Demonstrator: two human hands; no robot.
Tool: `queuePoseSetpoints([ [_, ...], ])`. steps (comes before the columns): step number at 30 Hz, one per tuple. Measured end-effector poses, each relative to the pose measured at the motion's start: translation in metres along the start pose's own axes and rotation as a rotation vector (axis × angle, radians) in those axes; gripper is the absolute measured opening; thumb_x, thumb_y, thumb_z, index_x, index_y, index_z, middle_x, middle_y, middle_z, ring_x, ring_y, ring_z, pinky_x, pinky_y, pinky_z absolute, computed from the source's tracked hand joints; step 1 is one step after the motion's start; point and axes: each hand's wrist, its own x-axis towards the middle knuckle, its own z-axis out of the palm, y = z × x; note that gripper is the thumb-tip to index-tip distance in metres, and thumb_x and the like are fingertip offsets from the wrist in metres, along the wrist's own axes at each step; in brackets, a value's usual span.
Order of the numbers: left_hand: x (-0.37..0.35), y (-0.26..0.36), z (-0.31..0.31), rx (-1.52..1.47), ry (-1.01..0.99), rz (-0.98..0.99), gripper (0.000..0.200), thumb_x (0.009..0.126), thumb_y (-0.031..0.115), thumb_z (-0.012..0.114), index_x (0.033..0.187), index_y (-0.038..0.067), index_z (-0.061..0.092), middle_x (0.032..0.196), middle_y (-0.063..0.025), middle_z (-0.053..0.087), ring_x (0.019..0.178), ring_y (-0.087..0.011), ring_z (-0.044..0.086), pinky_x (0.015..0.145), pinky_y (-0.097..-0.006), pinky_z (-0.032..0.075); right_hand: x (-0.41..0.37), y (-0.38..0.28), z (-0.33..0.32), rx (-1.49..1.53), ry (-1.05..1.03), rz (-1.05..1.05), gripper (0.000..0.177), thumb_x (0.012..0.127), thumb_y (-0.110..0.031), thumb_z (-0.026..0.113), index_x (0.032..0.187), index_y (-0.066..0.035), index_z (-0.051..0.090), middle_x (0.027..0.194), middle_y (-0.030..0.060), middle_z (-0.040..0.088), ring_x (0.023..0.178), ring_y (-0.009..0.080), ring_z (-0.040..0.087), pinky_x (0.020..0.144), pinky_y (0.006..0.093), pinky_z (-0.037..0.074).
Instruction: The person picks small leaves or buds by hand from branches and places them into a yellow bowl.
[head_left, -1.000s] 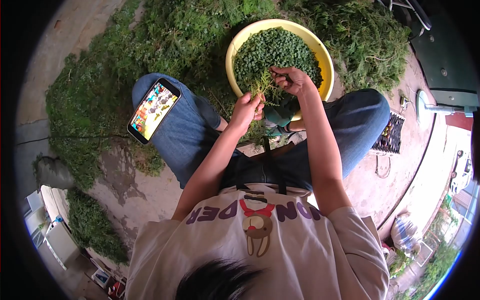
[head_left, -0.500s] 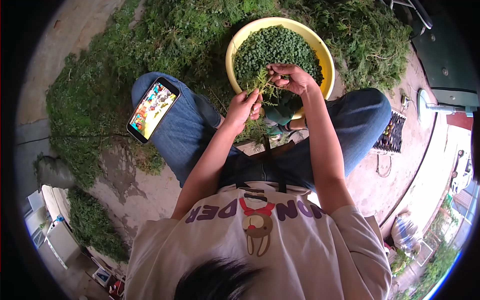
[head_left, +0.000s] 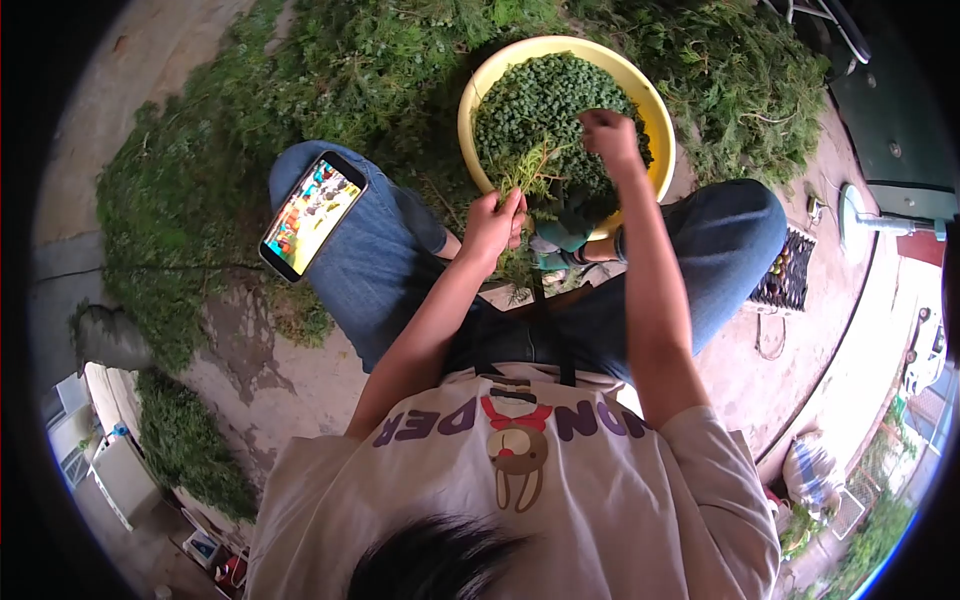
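My left hand (head_left: 495, 222) is closed round the stem end of a leafy green sprig (head_left: 530, 170), whose feathery tips point over the near rim of a yellow basin (head_left: 660, 110). Small round green berries (head_left: 545, 90) fill much of the basin. Above them, toward the basin's right side, is my right hand (head_left: 610, 138), its fingers curled together and slightly blurred. Whatever it may pinch is too small to make out. It is apart from the sprig.
Heaps of cut green branches (head_left: 370, 70) surround the basin on the left, back and right. A phone (head_left: 313, 215) playing a picture lies on my left thigh. Beyond my right knee stands a dark crate (head_left: 785, 270) with small round items, near a pale round-based stand (head_left: 855, 218).
My right hand has pulled away from the sprig, moving up and right over the berries. My left hand keeps hold of the sprig and has hardly moved.
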Motion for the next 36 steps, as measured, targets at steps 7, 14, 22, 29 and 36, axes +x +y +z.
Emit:
queuePoseSetpoints([
  [7, 0.007, 0.005, -0.006, -0.159, -0.070, 0.077, 0.023, 0.090, 0.028, 0.044, 0.082, 0.007, 0.045, 0.055, 0.0036, 0.036, 0.045, -0.0054, 0.031, 0.041, -0.0201, 0.026, 0.015, -0.005, -0.025, 0.483, -0.263, 0.072, 0.021, 0.088, -0.006, 0.042, 0.104, 0.005, 0.050, 0.078, 0.0061, 0.045, 0.070, 0.0133, 0.046, 0.062, 0.0224, 0.040],
  [14, 0.003, 0.011, -0.009, -0.323, -0.172, 0.061, 0.023, 0.090, 0.027, 0.045, 0.083, 0.006, 0.047, 0.056, 0.0035, 0.036, 0.045, -0.0055, 0.030, 0.041, -0.0195, 0.026, -0.019, -0.033, -0.008, -0.032, -0.214, -0.207, 0.038, 0.084, -0.009, 0.046, 0.122, -0.005, 0.044, 0.118, 0.0173, 0.044, 0.112, 0.0219, 0.040, 0.083, 0.0295, 0.041],
  [22, 0.004, 0.008, -0.010, -0.218, -0.179, 0.110, 0.026, 0.090, 0.029, 0.045, 0.078, 0.006, 0.046, 0.056, 0.0039, 0.038, 0.046, -0.0059, 0.033, 0.042, -0.0207, 0.028, -0.035, -0.033, 0.014, -0.152, -0.384, -0.301, 0.021, 0.078, -0.007, 0.056, 0.097, 0.003, 0.058, 0.076, 0.0056, 0.062, 0.073, 0.0115, 0.058, 0.070, 0.0253, 0.045],
  [29, 0.004, 0.007, -0.007, -0.077, -0.067, 0.164, 0.024, 0.091, 0.026, 0.043, 0.079, 0.005, 0.045, 0.056, 0.0028, 0.037, 0.046, -0.0055, 0.032, 0.042, -0.0200, 0.028, -0.048, -0.033, 0.023, -0.748, -0.095, -0.841, 0.014, 0.077, -0.016, 0.057, 0.083, -0.004, 0.060, 0.074, 0.0137, 0.061, 0.067, 0.0292, 0.059, 0.063, 0.0372, 0.047],
  [36, 0.006, 0.007, -0.003, 0.083, -0.007, 0.272, 0.024, 0.091, 0.027, 0.043, 0.078, 0.006, 0.047, 0.056, 0.0037, 0.039, 0.047, -0.0044, 0.035, 0.043, -0.0199, 0.031, -0.031, -0.008, 0.021, -0.937, -0.045, -0.891, 0.005, 0.075, -0.009, 0.055, 0.079, -0.005, 0.054, 0.070, 0.0121, 0.059, 0.067, 0.0296, 0.059, 0.064, 0.0379, 0.047],
])
